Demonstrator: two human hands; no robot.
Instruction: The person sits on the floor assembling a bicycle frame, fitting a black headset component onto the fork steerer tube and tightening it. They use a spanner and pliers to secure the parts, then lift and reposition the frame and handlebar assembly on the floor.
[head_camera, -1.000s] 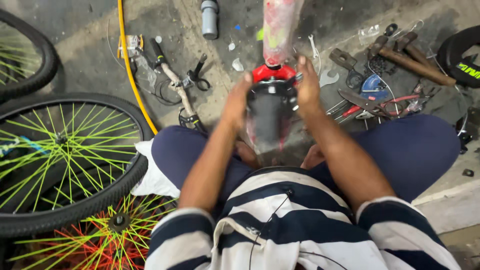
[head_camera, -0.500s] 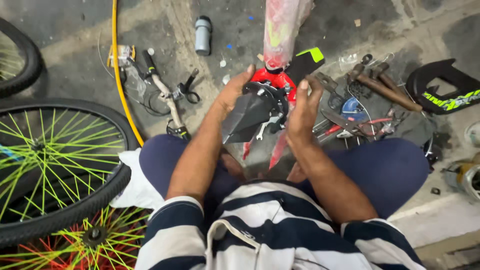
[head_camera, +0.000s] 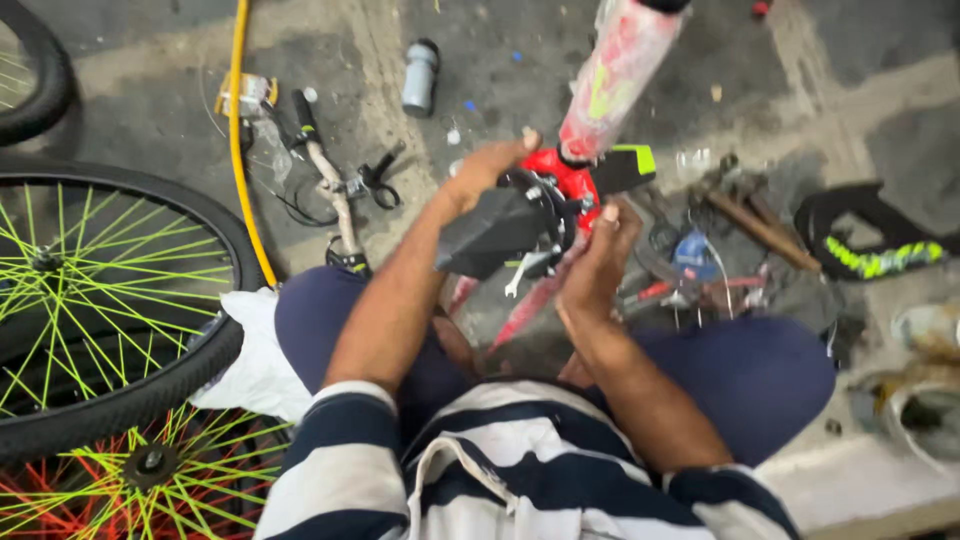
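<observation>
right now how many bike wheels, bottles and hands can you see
bike wheels: 3, the black-tyred wheel with green spokes, the red and green spoked wheel, the tyre edge at the top corner
grey bottle: 1
hands: 2, left hand, right hand
total: 6

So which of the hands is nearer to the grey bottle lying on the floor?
The left. The left hand grips the top of the black bike part, just right of and below the grey bottle. The right hand is farther off, lower, on the far side of the red frame.
</observation>
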